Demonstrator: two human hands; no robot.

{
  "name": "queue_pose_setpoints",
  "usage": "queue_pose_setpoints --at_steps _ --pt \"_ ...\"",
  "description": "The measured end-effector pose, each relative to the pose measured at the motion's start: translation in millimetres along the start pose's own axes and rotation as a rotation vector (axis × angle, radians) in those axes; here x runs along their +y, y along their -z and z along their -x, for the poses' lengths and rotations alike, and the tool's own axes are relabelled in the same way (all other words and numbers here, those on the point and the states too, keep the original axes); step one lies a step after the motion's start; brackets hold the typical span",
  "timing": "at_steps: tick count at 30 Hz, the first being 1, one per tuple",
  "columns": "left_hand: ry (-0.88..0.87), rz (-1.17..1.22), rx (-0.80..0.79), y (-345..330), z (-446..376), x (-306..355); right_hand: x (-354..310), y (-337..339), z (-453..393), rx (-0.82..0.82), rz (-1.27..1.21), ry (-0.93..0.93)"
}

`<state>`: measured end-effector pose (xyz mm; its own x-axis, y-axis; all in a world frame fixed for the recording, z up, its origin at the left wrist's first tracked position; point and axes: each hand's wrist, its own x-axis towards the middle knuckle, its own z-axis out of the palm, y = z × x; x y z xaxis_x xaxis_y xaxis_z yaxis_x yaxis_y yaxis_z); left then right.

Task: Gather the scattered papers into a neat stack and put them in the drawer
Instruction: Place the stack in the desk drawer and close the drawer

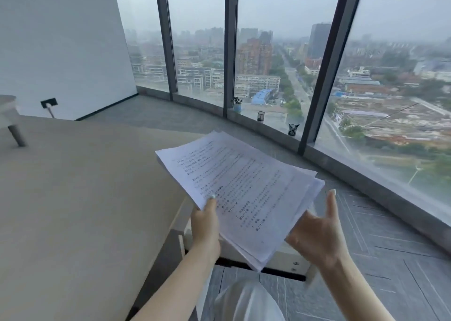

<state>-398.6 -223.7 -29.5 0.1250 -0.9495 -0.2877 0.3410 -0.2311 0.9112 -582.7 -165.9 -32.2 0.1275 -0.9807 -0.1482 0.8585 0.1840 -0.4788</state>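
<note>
A stack of printed white papers [240, 189] hangs in the air beyond the desk's right edge, its sheets slightly fanned at the far right corner. My left hand [205, 225] grips the stack's near left edge, thumb on top. To the right, my right hand [317, 235] is at the stack's lower right edge with the thumb up and fingers under or against the sheets; contact is unclear. Below the papers an open drawer [285, 257] juts out from under the desk, mostly hidden by the stack.
The beige desk [85, 198] fills the left. A grey lamp or stand base [17, 135] sits at its far left. Grey carpet floor [390, 259] lies to the right. Tall windows curve round, with a small plant [237, 104] and two dark cups [261, 116] on the sill.
</note>
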Motion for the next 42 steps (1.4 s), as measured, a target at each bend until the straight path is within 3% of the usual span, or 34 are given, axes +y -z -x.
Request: queue_pose_setpoints --at_steps 3,6,10,15,21,23,30,36,42 --pt "-0.097 -0.092 -0.041 -17.4 9.1 -25.1 9.3 16.0 -3.4 0.294 0.076 0.064" --pt "-0.09 -0.123 -0.129 -24.9 5.9 -45.0 9.3 36.4 -9.2 0.476 0.165 0.031" --pt "0.087 -0.077 -0.167 -29.3 -18.6 -63.4 2.2 61.7 -19.3 0.648 0.349 0.059" --pt "0.453 0.266 -0.031 -25.7 -77.5 -78.3 -24.1 84.2 -49.1 0.792 0.67 0.034" --pt "0.588 0.354 0.112 -22.5 -131.3 -91.8 -37.7 95.0 -112.5 0.782 1.141 0.003" --pt "0.61 0.329 0.131 -28.4 -137.7 -94.6 -37.7 97.7 -132.4 0.745 1.197 -0.012" --pt "0.694 0.304 0.203 -31.2 -147.0 -100.5 -27.5 123.5 -180.4 0.739 1.141 -0.14" --pt "0.719 0.147 0.289 -28.3 -151.8 -101.3 -12.4 139.5 -185.0 0.965 1.042 0.033" --pt "0.749 0.159 0.285 -30.3 -152.7 -100.7 3.3 152.2 -174.3 1.014 1.031 -0.059"
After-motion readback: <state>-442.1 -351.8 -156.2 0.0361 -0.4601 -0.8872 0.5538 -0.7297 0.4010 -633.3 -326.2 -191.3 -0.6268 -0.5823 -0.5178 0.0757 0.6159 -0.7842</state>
